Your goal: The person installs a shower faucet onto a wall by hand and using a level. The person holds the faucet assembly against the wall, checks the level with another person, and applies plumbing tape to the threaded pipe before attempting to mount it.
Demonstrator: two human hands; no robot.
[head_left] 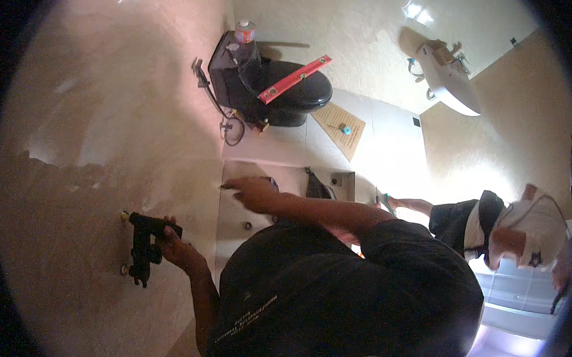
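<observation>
A black bath or shower mixer tap [145, 245] is beside the tiled wall, at two brass-coloured wall fittings, the upper fitting [124, 215] and the lower fitting [124, 269]. Whether it is fastened to them I cannot tell. My left hand [176, 248] is closed round the mixer's near side. My right hand [252, 193] is in the air farther to the right, its fingers stretched toward the wall and nothing seen in them. Below that hand, a small round drain-like piece [248, 226] shows on the floor.
A red spirit level [295, 80] lies across the black toilet [289, 93]; a bottle [244, 31] stands on its tank. Cardboard [344, 127] lies on the floor. A white basin [446, 78] hangs at the back right. Another person [502, 231] bends at the right.
</observation>
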